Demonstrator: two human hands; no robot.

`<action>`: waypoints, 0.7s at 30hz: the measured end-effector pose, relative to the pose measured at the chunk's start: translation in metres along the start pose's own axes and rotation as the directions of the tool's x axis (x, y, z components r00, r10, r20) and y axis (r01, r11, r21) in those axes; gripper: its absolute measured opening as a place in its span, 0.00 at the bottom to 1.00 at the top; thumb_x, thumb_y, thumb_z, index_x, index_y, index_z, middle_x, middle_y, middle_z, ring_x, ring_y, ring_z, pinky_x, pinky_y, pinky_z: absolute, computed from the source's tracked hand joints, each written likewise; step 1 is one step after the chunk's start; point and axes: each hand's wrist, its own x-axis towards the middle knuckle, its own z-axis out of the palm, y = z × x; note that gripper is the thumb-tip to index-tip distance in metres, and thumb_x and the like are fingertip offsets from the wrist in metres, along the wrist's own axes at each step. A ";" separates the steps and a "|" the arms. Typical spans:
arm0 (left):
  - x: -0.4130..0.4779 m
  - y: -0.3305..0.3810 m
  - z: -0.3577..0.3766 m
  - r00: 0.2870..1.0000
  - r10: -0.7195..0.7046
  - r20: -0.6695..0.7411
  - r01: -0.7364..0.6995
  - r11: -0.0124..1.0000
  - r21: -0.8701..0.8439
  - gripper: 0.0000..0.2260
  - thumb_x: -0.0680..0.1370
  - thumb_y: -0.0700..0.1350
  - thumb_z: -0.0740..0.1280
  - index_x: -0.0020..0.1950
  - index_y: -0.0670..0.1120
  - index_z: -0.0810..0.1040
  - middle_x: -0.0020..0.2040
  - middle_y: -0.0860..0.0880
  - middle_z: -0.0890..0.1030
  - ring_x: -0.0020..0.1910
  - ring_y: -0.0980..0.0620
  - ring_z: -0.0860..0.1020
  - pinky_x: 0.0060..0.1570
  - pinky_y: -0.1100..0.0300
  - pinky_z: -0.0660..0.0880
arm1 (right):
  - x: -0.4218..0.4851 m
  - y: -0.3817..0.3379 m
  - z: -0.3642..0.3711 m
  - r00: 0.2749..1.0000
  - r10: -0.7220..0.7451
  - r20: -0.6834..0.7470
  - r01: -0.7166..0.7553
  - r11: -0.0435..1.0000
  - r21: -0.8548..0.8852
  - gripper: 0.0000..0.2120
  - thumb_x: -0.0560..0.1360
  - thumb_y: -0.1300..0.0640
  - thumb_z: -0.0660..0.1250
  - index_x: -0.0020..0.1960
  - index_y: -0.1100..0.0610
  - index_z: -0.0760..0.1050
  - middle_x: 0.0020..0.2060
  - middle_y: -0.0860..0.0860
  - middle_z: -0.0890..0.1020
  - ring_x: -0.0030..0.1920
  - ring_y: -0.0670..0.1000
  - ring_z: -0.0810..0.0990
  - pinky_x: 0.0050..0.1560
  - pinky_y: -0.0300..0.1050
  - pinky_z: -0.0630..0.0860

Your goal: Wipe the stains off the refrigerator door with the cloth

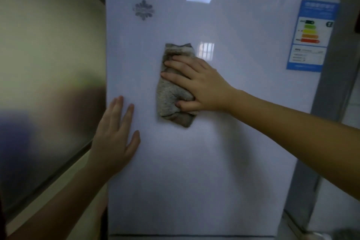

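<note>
1 right hand (pixel 200 84), fingers (pixel 175 75) spread, presses cloth (pixel 170 95) on refrigerator door (pixel 214 152); left hand (pixel 115 142) splayed.

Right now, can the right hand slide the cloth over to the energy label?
Probably yes: the right hand presses the cloth mid-door, and only bare refrigerator door lies between it and the energy label.
</note>
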 end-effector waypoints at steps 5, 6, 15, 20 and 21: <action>0.001 0.000 -0.002 1.000 0.013 0.001 -0.013 1.000 0.016 0.32 0.79 0.56 0.55 0.78 0.38 0.62 0.80 0.35 0.57 0.79 0.35 0.57 0.76 0.45 0.55 | -0.138 0.036 -0.023 0.991 0.116 0.066 -0.115 0.993 -0.021 0.37 0.77 0.36 0.65 0.78 0.56 0.65 0.78 0.59 0.66 0.78 0.61 0.63 0.73 0.57 0.63; 0.001 0.000 -0.003 1.000 0.017 0.000 -0.017 1.000 0.023 0.32 0.79 0.56 0.55 0.78 0.37 0.62 0.79 0.35 0.57 0.78 0.35 0.57 0.76 0.45 0.56 | -0.170 0.045 -0.028 0.986 0.146 0.078 -0.144 0.989 -0.031 0.37 0.77 0.36 0.64 0.79 0.57 0.65 0.78 0.59 0.66 0.78 0.62 0.62 0.73 0.59 0.64; 0.000 0.000 -0.006 0.999 0.006 0.050 -0.009 0.998 0.055 0.33 0.79 0.58 0.54 0.79 0.39 0.59 0.80 0.36 0.55 0.79 0.35 0.56 0.76 0.42 0.58 | -0.306 0.062 -0.043 0.942 0.314 0.121 -0.299 0.946 -0.123 0.37 0.79 0.34 0.56 0.81 0.55 0.57 0.77 0.62 0.66 0.77 0.66 0.64 0.71 0.69 0.66; -0.001 0.000 -0.009 0.997 -0.016 0.075 0.011 0.998 0.058 0.33 0.79 0.58 0.53 0.79 0.40 0.59 0.81 0.38 0.55 0.80 0.37 0.55 0.76 0.44 0.58 | -0.252 0.041 -0.027 0.957 0.284 0.054 -0.282 0.958 -0.050 0.37 0.76 0.37 0.62 0.79 0.57 0.63 0.77 0.61 0.66 0.77 0.65 0.64 0.72 0.65 0.66; -0.001 0.000 -0.009 0.997 -0.014 0.078 0.010 0.998 0.054 0.32 0.79 0.58 0.53 0.79 0.40 0.60 0.81 0.38 0.55 0.80 0.38 0.56 0.76 0.45 0.58 | -0.233 0.034 -0.024 0.964 0.261 0.046 -0.260 0.965 -0.030 0.37 0.76 0.38 0.63 0.78 0.57 0.65 0.76 0.61 0.67 0.77 0.64 0.64 0.72 0.63 0.66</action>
